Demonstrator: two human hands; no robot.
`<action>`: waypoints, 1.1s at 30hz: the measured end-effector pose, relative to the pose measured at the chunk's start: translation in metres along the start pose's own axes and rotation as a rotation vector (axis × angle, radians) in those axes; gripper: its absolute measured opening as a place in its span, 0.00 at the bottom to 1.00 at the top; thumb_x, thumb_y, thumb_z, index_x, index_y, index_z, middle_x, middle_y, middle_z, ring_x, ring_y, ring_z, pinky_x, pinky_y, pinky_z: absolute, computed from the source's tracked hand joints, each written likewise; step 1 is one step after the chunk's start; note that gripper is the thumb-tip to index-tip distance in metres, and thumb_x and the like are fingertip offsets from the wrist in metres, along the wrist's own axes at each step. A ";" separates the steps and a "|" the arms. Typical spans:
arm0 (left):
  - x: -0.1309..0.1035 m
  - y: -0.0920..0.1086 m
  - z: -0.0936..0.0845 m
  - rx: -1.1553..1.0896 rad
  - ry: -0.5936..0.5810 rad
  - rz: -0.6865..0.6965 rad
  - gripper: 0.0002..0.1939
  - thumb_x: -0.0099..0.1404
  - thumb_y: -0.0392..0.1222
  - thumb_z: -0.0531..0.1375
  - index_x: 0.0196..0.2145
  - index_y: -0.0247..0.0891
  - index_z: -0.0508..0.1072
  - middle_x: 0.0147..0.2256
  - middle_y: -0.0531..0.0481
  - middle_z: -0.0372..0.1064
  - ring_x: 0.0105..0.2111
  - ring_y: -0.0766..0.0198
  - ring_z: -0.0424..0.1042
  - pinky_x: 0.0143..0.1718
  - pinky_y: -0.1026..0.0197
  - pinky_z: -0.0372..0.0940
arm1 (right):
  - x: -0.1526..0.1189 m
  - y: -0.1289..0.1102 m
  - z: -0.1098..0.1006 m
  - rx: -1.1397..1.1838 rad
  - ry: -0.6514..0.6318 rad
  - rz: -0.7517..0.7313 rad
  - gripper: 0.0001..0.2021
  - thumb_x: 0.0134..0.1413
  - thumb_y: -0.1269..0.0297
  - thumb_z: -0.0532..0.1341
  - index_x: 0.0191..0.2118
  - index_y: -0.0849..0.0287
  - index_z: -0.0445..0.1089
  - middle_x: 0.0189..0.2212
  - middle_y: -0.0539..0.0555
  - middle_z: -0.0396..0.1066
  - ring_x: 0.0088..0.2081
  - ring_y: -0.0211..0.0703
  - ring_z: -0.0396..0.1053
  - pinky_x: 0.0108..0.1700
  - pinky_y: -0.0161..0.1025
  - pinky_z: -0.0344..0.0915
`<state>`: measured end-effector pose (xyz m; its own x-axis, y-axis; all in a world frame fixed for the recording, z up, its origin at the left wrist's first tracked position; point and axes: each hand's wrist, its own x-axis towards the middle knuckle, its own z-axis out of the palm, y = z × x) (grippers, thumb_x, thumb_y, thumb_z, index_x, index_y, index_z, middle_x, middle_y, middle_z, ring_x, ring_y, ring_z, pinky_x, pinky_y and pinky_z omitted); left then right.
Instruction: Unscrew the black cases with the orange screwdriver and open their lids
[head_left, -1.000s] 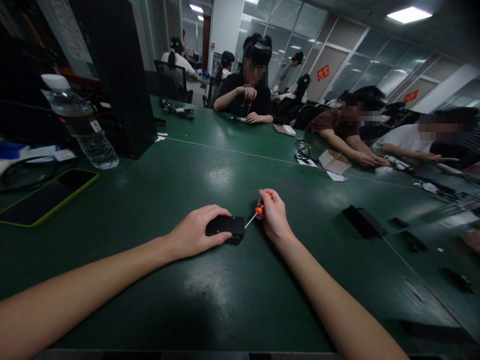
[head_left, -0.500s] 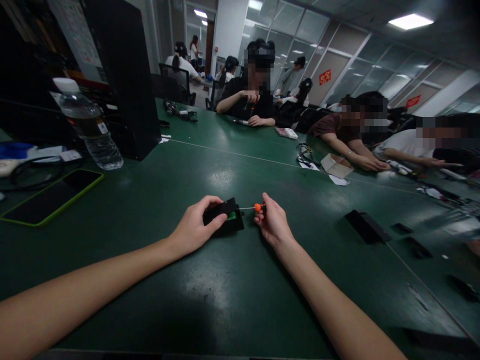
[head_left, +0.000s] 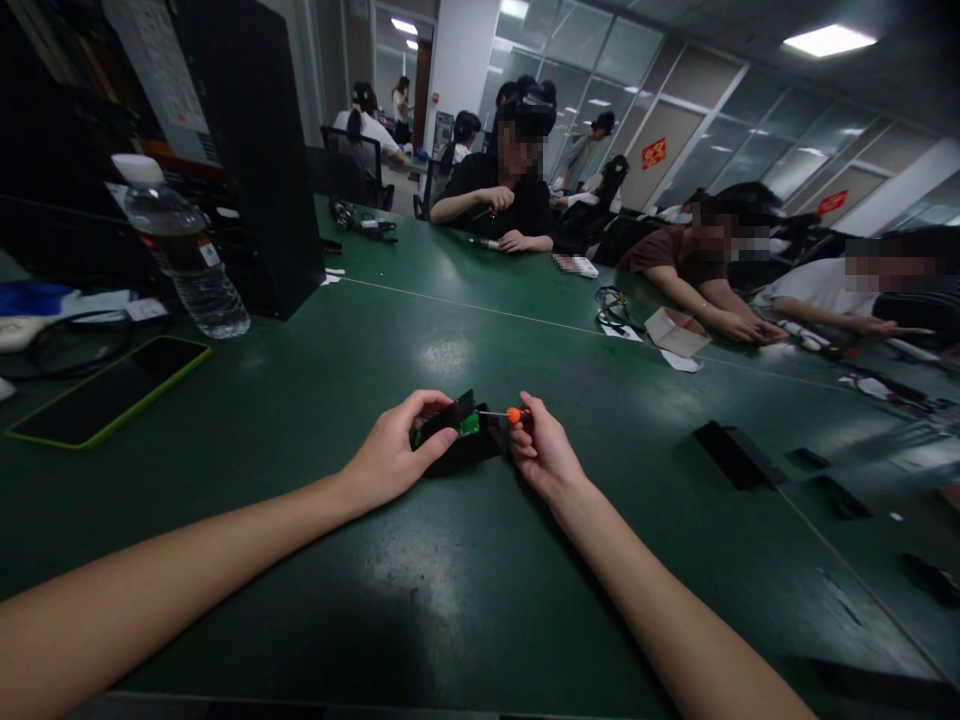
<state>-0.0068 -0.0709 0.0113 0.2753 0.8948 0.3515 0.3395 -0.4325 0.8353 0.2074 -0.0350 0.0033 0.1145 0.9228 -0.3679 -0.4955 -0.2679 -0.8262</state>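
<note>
My left hand is closed around a small black plastic case low over the green table. The case's black cover is tilted up, and a green circuit board shows beneath it. My right hand grips a screwdriver with an orange and black handle. Its thin metal shaft points left, and the tip reaches the raised end of the cover; whether it touches cover or board I cannot tell. My left fingertips are hidden behind the case.
Left on the table are a phone with a green edge and a water bottle beside a black computer case. Black plastic parts lie to the right. A small open box stands farther back, near people seated across.
The cover has tilted up further and more of the green board shows. The screwdriver tip has stayed at the cover's end, and the case has turned slightly.
</note>
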 end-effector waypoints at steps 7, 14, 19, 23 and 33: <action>0.001 -0.002 0.001 0.004 -0.027 -0.014 0.18 0.68 0.48 0.61 0.53 0.40 0.68 0.49 0.44 0.75 0.49 0.54 0.75 0.50 0.52 0.69 | 0.006 -0.001 -0.005 -0.025 -0.057 -0.007 0.20 0.51 0.52 0.68 0.28 0.57 0.57 0.17 0.43 0.60 0.13 0.25 0.49 0.11 0.23 0.44; 0.000 -0.003 0.000 0.006 -0.054 0.002 0.20 0.67 0.49 0.62 0.54 0.41 0.68 0.51 0.44 0.74 0.50 0.53 0.74 0.52 0.51 0.69 | 0.008 -0.003 -0.008 -0.046 -0.095 -0.017 0.21 0.51 0.51 0.69 0.27 0.56 0.56 0.16 0.42 0.59 0.13 0.26 0.49 0.10 0.24 0.44; 0.000 -0.001 -0.001 0.006 -0.066 -0.019 0.22 0.66 0.49 0.63 0.54 0.40 0.68 0.50 0.44 0.75 0.50 0.52 0.74 0.50 0.51 0.69 | 0.008 -0.004 -0.008 -0.036 -0.097 -0.004 0.21 0.51 0.52 0.69 0.27 0.56 0.56 0.16 0.42 0.59 0.13 0.25 0.49 0.10 0.23 0.43; 0.001 0.000 -0.001 0.009 -0.075 -0.019 0.22 0.66 0.49 0.63 0.54 0.40 0.68 0.50 0.43 0.75 0.49 0.52 0.74 0.49 0.51 0.69 | 0.008 -0.004 -0.008 -0.027 -0.099 0.002 0.21 0.51 0.52 0.68 0.26 0.56 0.56 0.16 0.42 0.58 0.13 0.25 0.48 0.10 0.24 0.43; 0.003 0.001 -0.001 0.021 -0.099 -0.007 0.15 0.68 0.47 0.60 0.48 0.38 0.74 0.44 0.46 0.76 0.42 0.56 0.74 0.44 0.55 0.66 | 0.008 -0.004 -0.008 -0.023 -0.075 -0.038 0.21 0.48 0.53 0.70 0.27 0.56 0.56 0.15 0.42 0.59 0.13 0.25 0.47 0.10 0.24 0.42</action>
<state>-0.0069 -0.0682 0.0138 0.3604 0.8827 0.3015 0.3601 -0.4298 0.8280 0.2177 -0.0287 0.0003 0.0680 0.9504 -0.3035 -0.4718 -0.2374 -0.8491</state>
